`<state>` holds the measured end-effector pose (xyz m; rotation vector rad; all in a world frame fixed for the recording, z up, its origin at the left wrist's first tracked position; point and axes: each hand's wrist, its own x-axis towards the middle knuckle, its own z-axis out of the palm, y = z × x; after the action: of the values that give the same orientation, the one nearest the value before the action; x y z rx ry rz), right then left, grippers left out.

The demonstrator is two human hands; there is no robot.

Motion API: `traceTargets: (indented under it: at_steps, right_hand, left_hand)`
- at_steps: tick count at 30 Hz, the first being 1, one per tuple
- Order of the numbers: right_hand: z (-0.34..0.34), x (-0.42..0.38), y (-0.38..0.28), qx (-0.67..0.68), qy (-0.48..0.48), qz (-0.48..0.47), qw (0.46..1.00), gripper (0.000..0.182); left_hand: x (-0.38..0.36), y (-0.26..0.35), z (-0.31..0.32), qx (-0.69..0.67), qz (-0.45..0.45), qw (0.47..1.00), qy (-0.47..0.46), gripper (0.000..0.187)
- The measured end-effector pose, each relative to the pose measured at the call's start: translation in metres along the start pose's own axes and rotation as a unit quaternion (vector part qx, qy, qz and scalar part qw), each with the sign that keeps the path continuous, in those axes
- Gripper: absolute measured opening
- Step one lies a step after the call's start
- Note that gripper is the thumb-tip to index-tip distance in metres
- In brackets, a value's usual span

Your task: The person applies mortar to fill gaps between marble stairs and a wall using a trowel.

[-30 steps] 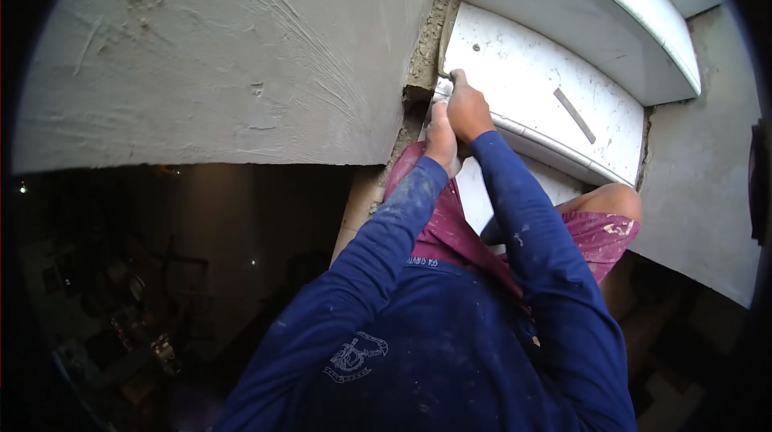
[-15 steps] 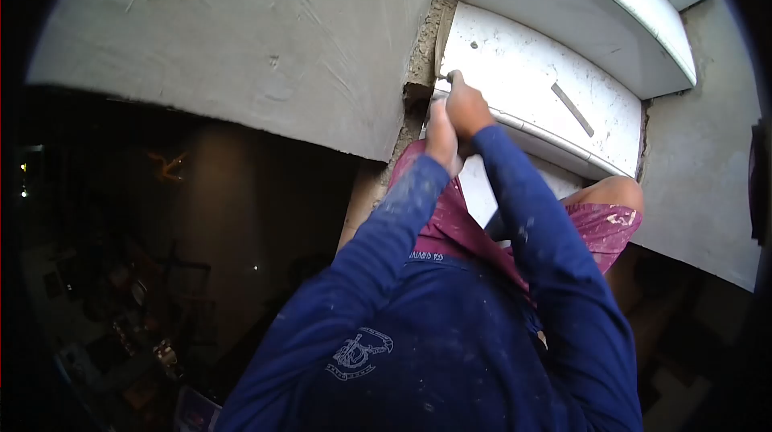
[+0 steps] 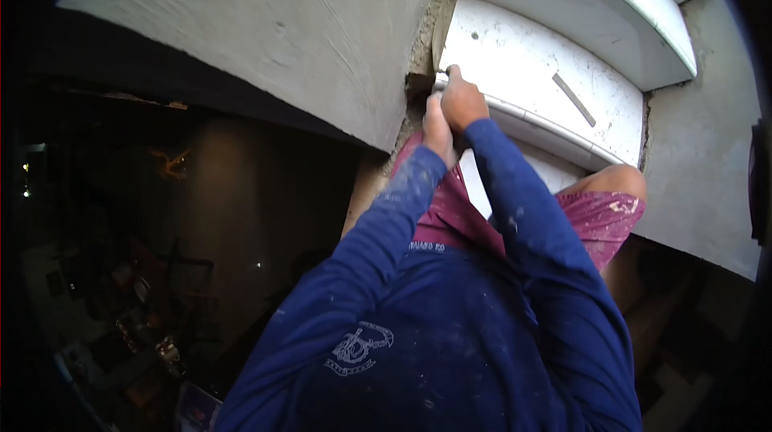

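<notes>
My left hand point(image 3: 437, 133) and my right hand point(image 3: 464, 102) are close together at the left front corner of a white tiled step point(image 3: 523, 54). The right hand is closed, its knuckles uppermost, beside the step's rounded front edge. Just below and to its left, the left hand has its fingers curled in and largely hidden from me. Whatever either hand grips is too small or covered to make out. A thin grey strip point(image 3: 574, 100) lies on the step, right of both hands.
Another white step point(image 3: 579, 14) rises behind. A rough, unfinished gap point(image 3: 426, 46) runs between the tiles and the grey plastered wall point(image 3: 265, 38) on the left. Beyond that wall is a dark drop to a cluttered lower floor point(image 3: 153, 311). Grey wall point(image 3: 700, 143) stands at the right.
The view has shifted slightly, showing the wall and steps a little higher. Both hands stay together at the step's corner, with only a small movement.
</notes>
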<state>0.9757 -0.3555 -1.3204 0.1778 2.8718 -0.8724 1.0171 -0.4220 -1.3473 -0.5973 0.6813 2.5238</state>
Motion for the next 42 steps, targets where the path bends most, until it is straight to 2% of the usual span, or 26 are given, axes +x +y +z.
traceTargets:
  at_steps: [2,3,7,8,10,11,14,15,17,19,22,23,27,30,32,34,35,37,42]
  right_hand:
    - [0.009,-0.016,-0.003,-0.005,-0.002,-0.001,1.000,0.028]
    - [0.014,-0.017,-0.002,-0.004,0.023,-0.008,1.000,0.027]
    - [0.011,0.007,0.003,-0.001,0.027,-0.012,1.000,0.023]
    - [0.010,0.002,0.006,-0.003,0.006,-0.008,1.000,0.024]
    - [0.010,-0.019,0.000,-0.010,0.002,-0.002,1.000,0.029]
    - [0.010,-0.024,-0.004,-0.013,-0.019,0.019,1.000,0.033]
    - [0.011,-0.020,0.002,0.012,-0.012,0.024,1.000,0.035]
    - [0.013,-0.020,0.007,0.019,-0.007,0.025,0.999,0.036]
    - [0.009,-0.017,0.002,0.011,0.006,0.010,1.000,0.036]
    - [0.017,-0.030,0.001,0.015,-0.015,0.035,0.999,0.037]
    - [0.023,-0.020,0.004,0.035,0.010,0.037,0.999,0.038]
    - [0.021,-0.017,0.007,0.044,0.006,0.043,0.998,0.038]
    - [0.032,-0.012,0.022,0.064,0.017,0.032,0.997,0.034]
    - [0.029,0.001,0.024,0.038,-0.003,-0.028,0.999,0.037]
    - [0.027,0.014,0.023,0.020,0.004,-0.063,0.998,0.036]
    - [0.025,0.015,0.026,0.047,0.010,-0.077,0.996,0.037]
    - [0.022,0.007,0.031,0.104,-0.010,-0.103,0.989,0.041]
    - [0.021,-0.013,0.026,0.129,0.012,-0.085,0.988,0.042]
    - [0.026,-0.026,0.021,0.158,0.009,-0.027,0.987,0.042]
  left_hand:
    - [-0.011,-0.005,-0.006,0.007,0.029,0.999,0.023,0.044]
    - [-0.011,-0.005,-0.005,-0.030,0.027,0.999,0.013,0.043]
    - [0.004,0.009,-0.007,-0.012,-0.031,0.999,-0.034,0.042]
    - [0.013,-0.001,-0.015,0.007,0.010,1.000,-0.009,0.043]
    - [-0.021,-0.005,0.000,0.015,0.047,0.999,0.019,0.043]
    - [-0.022,-0.008,-0.007,-0.018,0.029,0.999,0.024,0.042]
    - [0.005,-0.015,-0.034,-0.007,0.005,1.000,-0.006,0.041]
    - [-0.009,-0.013,-0.022,0.015,-0.003,1.000,0.015,0.041]
    - [-0.011,-0.006,-0.011,0.012,0.021,1.000,0.011,0.041]
    - [-0.021,-0.010,-0.023,0.009,-0.002,1.000,0.022,0.042]
    - [0.002,-0.010,-0.036,0.041,0.031,0.999,0.012,0.043]
    - [0.010,-0.013,-0.040,0.054,0.010,0.998,0.040,0.044]
    - [0.013,-0.021,-0.038,0.103,0.061,0.992,0.043,0.046]
    - [0.012,-0.013,-0.028,0.045,0.032,0.998,0.027,0.048]
    - [0.013,-0.005,-0.017,-0.026,0.018,0.999,-0.028,0.050]
    - [0.005,-0.007,-0.003,0.047,0.051,0.997,0.036,0.050]
    - [0.004,-0.012,-0.011,0.080,0.082,0.993,0.032,0.052]
    - [-0.001,-0.020,-0.025,0.145,0.141,0.979,0.032,0.060]
    - [-0.009,-0.018,-0.041,0.243,0.158,0.955,0.057,0.058]
